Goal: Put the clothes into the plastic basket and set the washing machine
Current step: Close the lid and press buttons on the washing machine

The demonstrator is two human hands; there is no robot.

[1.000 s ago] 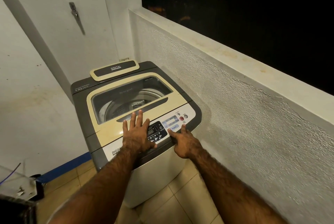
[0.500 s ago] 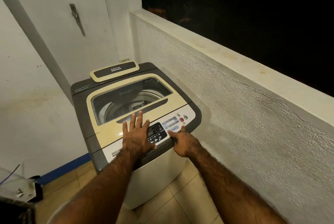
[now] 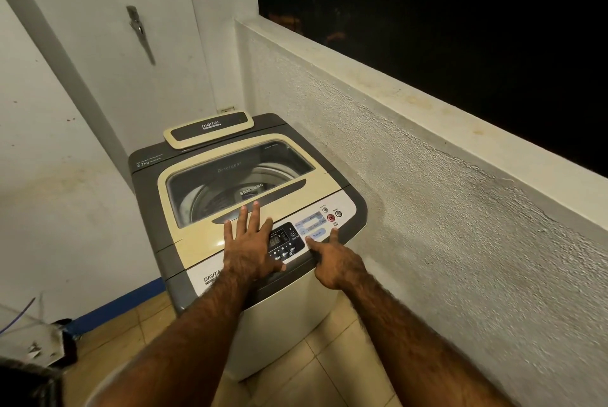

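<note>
I'm seeing one washer (image 3: pixel 243 209), lid (image 3: pixel 204 232) closed. My left hand (image 3: pixel 251 247) is lying flat, open, empty; right hand (image 3: pixel 335 263) is pointing, forefinger touching panel (image 3: pixel 316 225). Wall (image 3: pixel 427 209) just beside.

A home laundry balcony: cream-and-grey top-loading washing machine (image 3: pixel 250 209) on tan floor tiles (image 3: pixel 158 318), rough plastered parapet (image 3: pixel 427 209) (night outside).
</note>
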